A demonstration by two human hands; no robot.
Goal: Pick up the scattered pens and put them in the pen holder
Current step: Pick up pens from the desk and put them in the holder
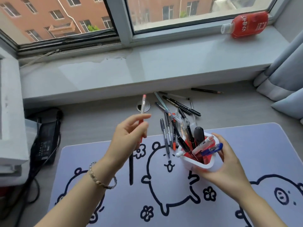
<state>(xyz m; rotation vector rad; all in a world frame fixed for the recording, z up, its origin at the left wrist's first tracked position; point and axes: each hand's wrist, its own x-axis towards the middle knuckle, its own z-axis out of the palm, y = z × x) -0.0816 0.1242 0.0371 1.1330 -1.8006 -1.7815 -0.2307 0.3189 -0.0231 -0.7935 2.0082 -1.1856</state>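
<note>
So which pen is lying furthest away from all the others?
The dark pencil, alone on the desk under the windowsill, toward the curtain. The other loose pens lie bunched together behind the pen holder.

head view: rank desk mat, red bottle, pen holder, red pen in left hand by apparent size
1. desk mat
2. red bottle and pen holder: look alike, and the bottle is farther, so unranked
3. red pen, long but thin
</note>
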